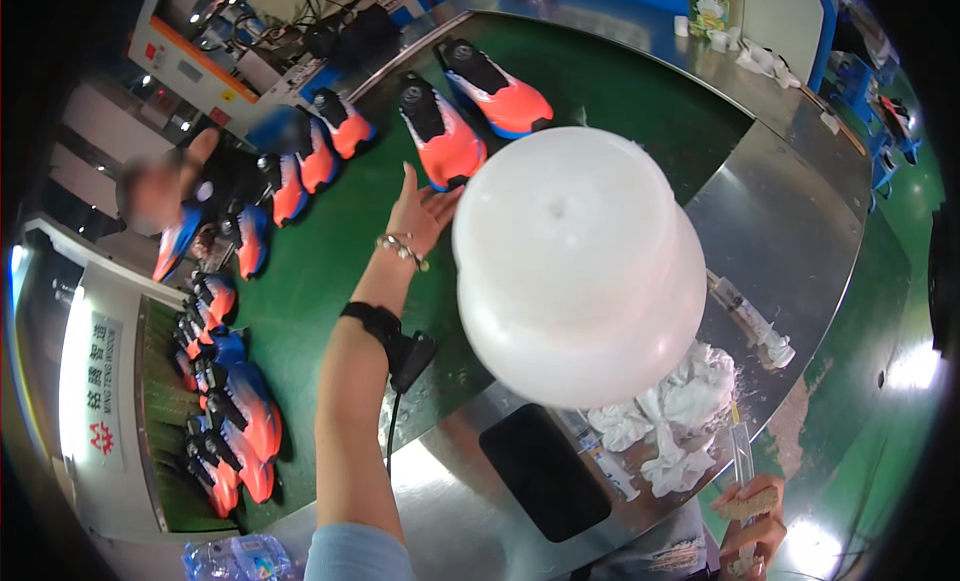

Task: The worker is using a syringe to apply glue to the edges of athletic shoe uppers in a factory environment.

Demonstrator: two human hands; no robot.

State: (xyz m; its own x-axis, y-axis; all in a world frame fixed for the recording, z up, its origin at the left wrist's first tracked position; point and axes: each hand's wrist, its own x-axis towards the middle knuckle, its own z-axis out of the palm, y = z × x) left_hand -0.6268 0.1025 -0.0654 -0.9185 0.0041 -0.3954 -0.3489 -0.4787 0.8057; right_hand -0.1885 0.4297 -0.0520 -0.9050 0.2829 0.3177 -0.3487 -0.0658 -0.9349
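My left hand (420, 221) reaches over the green belt with fingers stretched and apart. Its fingertips lie at the toe of an orange-and-blue sports shoe (445, 151) with a black upper part; whether they touch is unclear. Another such shoe (505, 101) stands just right of it. At the lower right, my right hand (755, 531) is closed around a slender clear tool (741, 451), whose exact kind I cannot make out. A tan, rough-looking piece (750, 505) covers part of its fingers. A big white rounded plastic object (580, 271) blocks the middle of the view.
Crumpled white tissues (690, 401), a black phone (545, 471) and a clear syringe-like tube (750, 321) lie on the metal table (800, 221). More shoes (250, 411) line the belt's left side. A co-worker (160, 191) holds a shoe at the far left.
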